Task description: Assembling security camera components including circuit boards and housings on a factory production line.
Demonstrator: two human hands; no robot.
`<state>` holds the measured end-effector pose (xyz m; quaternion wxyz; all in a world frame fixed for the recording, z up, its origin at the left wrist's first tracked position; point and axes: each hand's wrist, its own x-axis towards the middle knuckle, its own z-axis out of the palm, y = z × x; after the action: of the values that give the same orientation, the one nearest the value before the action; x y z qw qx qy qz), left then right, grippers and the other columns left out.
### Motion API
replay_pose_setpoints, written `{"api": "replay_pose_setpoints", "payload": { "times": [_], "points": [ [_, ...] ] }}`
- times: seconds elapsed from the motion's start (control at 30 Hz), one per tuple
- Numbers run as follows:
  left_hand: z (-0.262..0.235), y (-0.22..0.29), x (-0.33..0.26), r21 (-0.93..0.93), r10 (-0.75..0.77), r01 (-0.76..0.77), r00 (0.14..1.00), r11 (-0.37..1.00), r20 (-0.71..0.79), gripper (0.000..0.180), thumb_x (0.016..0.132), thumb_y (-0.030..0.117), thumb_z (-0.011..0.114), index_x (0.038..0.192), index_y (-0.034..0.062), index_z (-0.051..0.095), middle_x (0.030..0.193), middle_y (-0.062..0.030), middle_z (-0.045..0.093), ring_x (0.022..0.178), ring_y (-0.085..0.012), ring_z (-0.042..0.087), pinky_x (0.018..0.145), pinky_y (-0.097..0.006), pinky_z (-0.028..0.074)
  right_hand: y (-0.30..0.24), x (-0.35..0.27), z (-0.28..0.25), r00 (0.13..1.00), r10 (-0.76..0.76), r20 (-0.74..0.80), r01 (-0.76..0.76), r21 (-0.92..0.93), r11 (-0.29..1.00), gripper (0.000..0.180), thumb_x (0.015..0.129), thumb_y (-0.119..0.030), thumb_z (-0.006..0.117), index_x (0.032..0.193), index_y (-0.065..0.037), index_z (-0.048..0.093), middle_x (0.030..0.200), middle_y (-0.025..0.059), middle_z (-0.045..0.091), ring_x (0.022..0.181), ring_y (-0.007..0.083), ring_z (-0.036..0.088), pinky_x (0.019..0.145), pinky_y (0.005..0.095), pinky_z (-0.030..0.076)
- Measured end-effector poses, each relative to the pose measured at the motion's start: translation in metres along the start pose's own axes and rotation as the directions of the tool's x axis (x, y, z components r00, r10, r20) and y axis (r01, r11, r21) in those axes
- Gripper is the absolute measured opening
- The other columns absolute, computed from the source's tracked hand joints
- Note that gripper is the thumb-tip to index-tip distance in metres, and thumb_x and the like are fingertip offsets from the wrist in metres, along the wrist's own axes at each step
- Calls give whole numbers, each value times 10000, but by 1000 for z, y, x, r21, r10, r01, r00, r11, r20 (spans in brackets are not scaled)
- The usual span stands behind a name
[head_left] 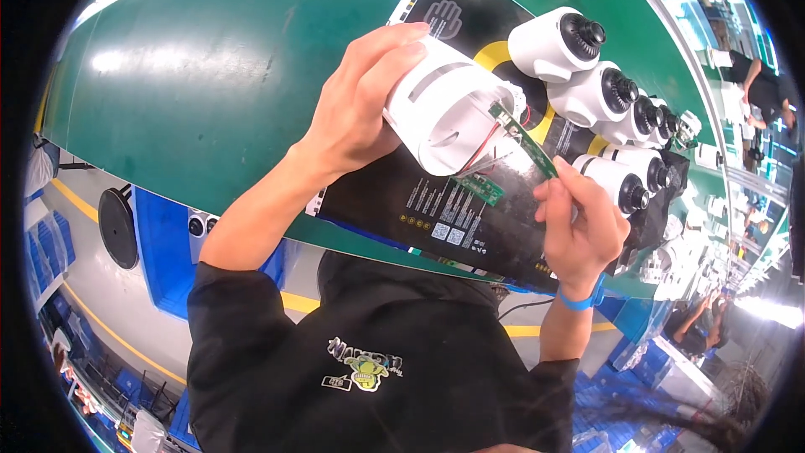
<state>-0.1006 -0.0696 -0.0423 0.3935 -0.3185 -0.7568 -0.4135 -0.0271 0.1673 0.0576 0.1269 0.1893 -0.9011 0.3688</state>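
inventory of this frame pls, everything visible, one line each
white camera housing: 1, white, held above the black mat
circuit board: 1, green, narrow, at the housing's open end
second circuit board: 1, green, hanging below the housing on thin red and white wires
finished cameras: at least 6, white with black lenses, in a row along the right
black mat: 1, black with yellow marking, on the bench
workbench: 1, green
co-workers: at least 2, far right
wristband: 1, blue, right wrist
left hand: gripping the housing
right hand: pinching the narrow board
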Motion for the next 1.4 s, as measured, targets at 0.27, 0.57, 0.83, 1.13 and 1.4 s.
{"api": "replay_pose_setpoints", "payload": {
  "times": [0.27,0.57,0.83,1.13,1.4],
  "points": [
    [2,2,-1,-30,-62,63,998,998,19,674,648,24,746,1236,68,420,1201,-186,545,1028,-361,570,813,-389,517,3,-9,10,988,-122,-90,114,-87,990,222,771,76,634,988,31,648,635,110,630,541,201,629,510,255,488],
    [0,3,1,51,-68,66,997,997,37,650,649,9,716,1226,69,425,1190,-164,551,1010,-348,581,804,-382,519,6,-8,18,935,-352,-41,329,-273,904,210,822,58,588,1029,69,624,674,138,667,567,204,655,543,275,516],
    [-4,3,2,87,-86,84,996,993,15,700,622,3,724,1247,77,417,1207,-163,544,1003,-353,579,784,-382,521,12,-12,18,983,-18,-180,33,82,996,188,828,75,583,1013,55,613,708,154,669,597,184,672,534,258,531],
    [-2,0,1,65,-46,46,999,997,-8,704,624,-6,727,1249,78,411,1216,-165,541,1004,-359,578,786,-380,520,9,-12,20,990,4,-139,2,42,999,178,826,59,596,999,39,634,648,119,649,546,157,641,502,240,494],
    [0,-2,2,91,-19,16,1000,996,23,685,624,-7,725,1232,78,420,1220,-162,538,1015,-364,574,794,-386,520,0,-3,12,996,9,-93,-14,-50,999,172,823,58,603,987,35,650,640,91,634,535,113,601,503,212,461]
  ]
}}
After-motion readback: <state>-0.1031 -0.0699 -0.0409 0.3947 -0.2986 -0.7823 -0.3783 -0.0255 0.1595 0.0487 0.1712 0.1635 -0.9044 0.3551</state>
